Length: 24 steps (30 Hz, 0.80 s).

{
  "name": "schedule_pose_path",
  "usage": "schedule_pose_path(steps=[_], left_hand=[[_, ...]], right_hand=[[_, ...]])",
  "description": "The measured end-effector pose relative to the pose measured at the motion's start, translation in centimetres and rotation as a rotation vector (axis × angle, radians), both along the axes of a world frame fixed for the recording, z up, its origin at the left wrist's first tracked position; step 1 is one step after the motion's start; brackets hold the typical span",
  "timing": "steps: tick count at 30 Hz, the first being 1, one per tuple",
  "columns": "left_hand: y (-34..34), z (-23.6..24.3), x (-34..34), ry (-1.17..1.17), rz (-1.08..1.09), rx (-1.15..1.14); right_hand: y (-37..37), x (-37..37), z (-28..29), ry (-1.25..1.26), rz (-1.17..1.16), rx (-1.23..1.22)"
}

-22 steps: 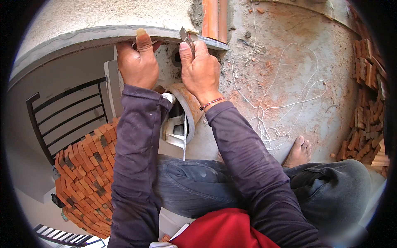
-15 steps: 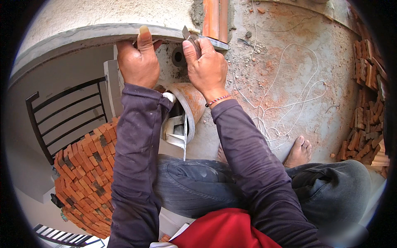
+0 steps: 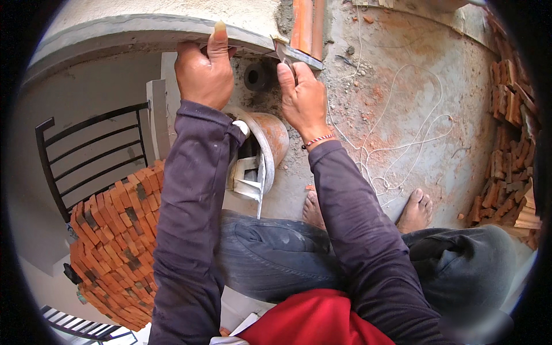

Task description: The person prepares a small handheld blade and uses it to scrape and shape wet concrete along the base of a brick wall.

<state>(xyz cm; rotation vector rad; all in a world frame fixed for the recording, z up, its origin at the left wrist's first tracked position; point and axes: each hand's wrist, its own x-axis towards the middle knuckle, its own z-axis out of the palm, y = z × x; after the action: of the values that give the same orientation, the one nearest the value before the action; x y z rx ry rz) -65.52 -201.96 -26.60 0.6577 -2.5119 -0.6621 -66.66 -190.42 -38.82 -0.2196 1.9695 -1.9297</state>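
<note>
My left hand (image 3: 204,75) grips the long grey edge strip (image 3: 132,37) below the cream wall, thumb up over it and fingers largely hidden beneath. My right hand (image 3: 302,98) is closed round a flat metal blade tool (image 3: 283,53), whose tip is at the strip's right end beside orange pipes (image 3: 302,26) and rough mortar. A dark round opening (image 3: 256,76) sits below the strip, between my hands. Under my wrists lies a rusty round container (image 3: 275,138) with white angular pieces (image 3: 249,184) in it.
A big stack of red bricks (image 3: 115,241) and black railings (image 3: 92,132) are at left. Broken brick pieces (image 3: 506,172) are piled at right. The dusty concrete floor (image 3: 420,155) carries loose white string and rubble, with my bare feet (image 3: 415,213) on it.
Both hands have shifted right and slightly up in the picture. The blade tool has moved with my right hand, its tip now at the strip's end by the pipes.
</note>
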Motion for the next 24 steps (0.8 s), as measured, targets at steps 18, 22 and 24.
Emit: schedule_pose_path(steps=[18, 22, 24], left_hand=[[0.6, 0.3, -0.1, -0.036, 0.001, -0.199], [-1.6, 0.4, 0.7, -0.256, 0.138, -0.305], [-1.9, 0.4, 0.6, -0.324, 0.176, -0.312]], right_hand=[[-0.6, -1.2, -1.3, 0.061, 0.07, -0.014], [-0.7, -1.2, -1.3, 0.068, 0.075, -0.025], [-0.7, -1.2, -1.6, 0.072, 0.071, -0.03]])
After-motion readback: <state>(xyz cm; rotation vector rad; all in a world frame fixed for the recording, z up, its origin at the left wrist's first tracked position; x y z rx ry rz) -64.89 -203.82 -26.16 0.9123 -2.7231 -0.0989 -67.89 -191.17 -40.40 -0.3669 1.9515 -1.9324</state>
